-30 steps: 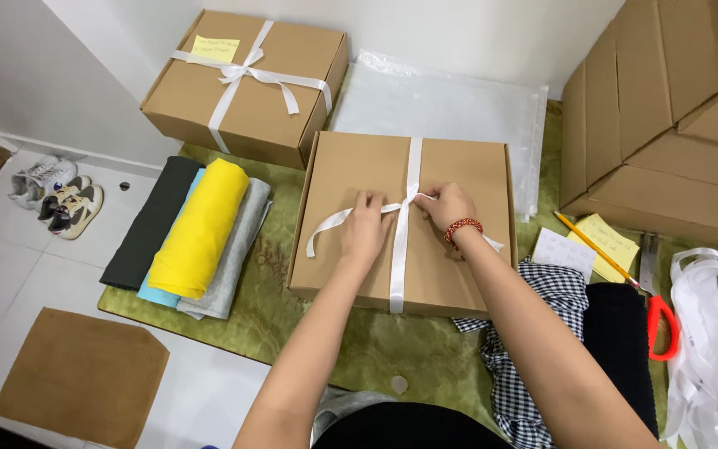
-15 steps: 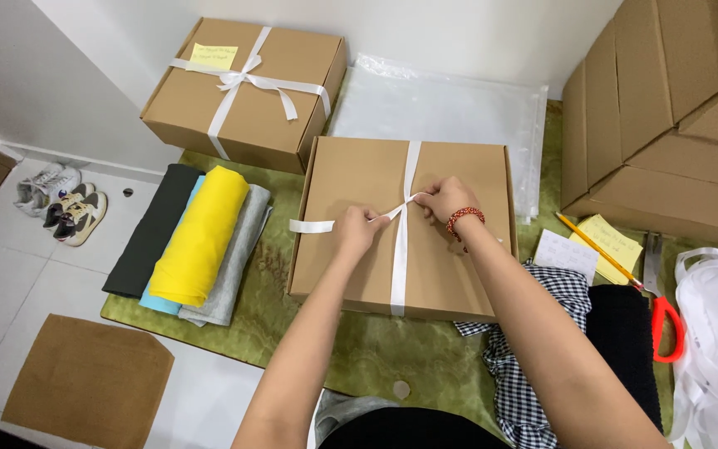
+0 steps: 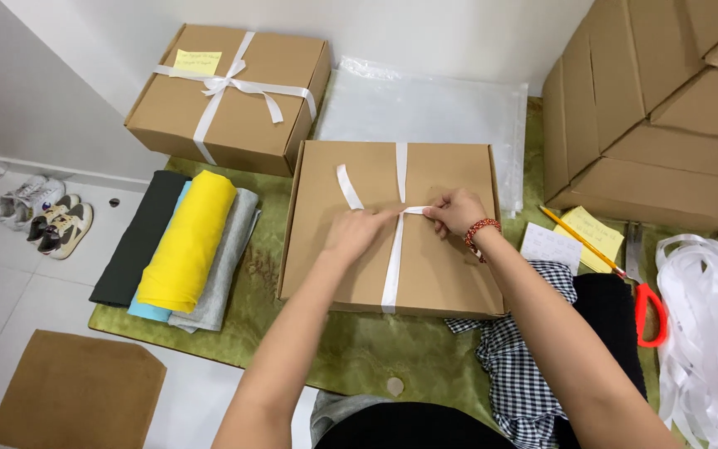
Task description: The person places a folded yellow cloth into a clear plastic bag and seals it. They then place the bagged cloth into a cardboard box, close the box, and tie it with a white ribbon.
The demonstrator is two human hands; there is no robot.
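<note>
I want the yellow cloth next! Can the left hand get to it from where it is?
Probably yes. The left hand is on the ribbon atop the box, and the yellow cloth lies just beside that box, uncovered on its pile, with nothing between.

Matt cardboard box (image 3: 392, 224), satiny ribbon (image 3: 393, 258)

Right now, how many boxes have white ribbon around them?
2. One closed brown box with a finished bow sits at the back left; the other brown box lies under both hands, mid-tying. The stacked boxes at right show none.
</note>
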